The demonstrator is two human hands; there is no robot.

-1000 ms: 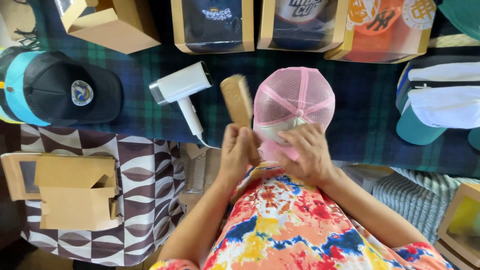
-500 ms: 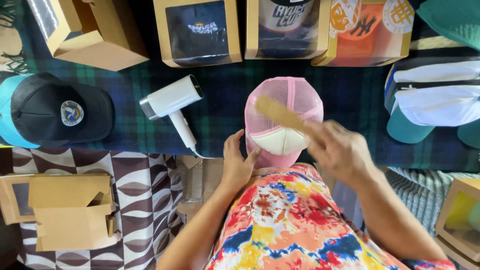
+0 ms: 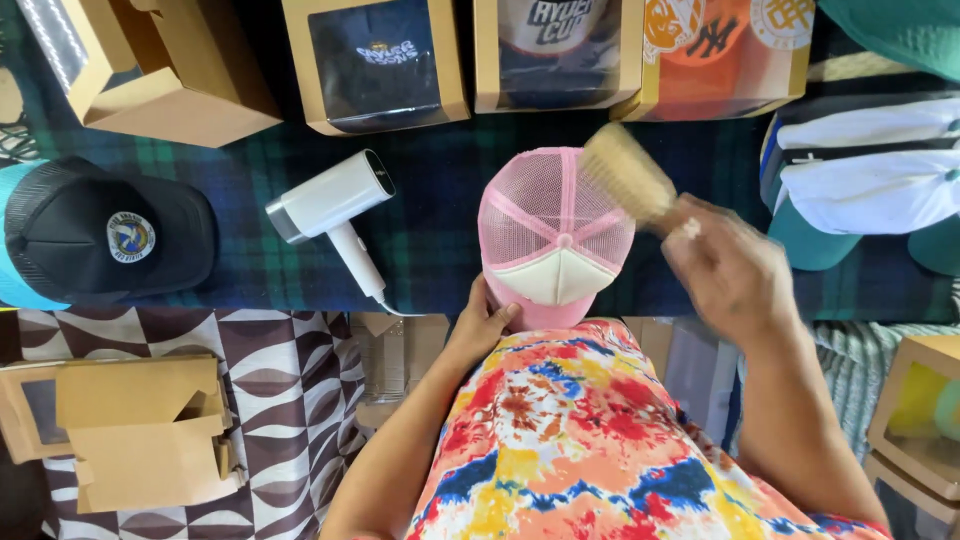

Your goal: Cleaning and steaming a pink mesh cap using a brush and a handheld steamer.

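A pink mesh-backed cap (image 3: 556,232) with a cream front panel lies on the dark plaid cloth (image 3: 440,210), its brim toward me. My left hand (image 3: 484,325) grips the cap's brim at the near edge. My right hand (image 3: 728,268) holds a wooden brush (image 3: 627,172) by its handle, the bristle head raised at the cap's right side, just past the mesh. A white hair dryer (image 3: 333,205) lies to the left of the cap, its cord running off the table's edge.
A black cap (image 3: 110,240) sits at the far left. Windowed cardboard boxes (image 3: 375,62) with caps line the back. Stacked white and teal caps (image 3: 870,195) stand at the right. A folded cardboard box (image 3: 135,425) lies on the patterned surface at lower left.
The brush passed from my left hand to my right, swept across the cap and moved to its right side. My left hand dropped to hold the brim.
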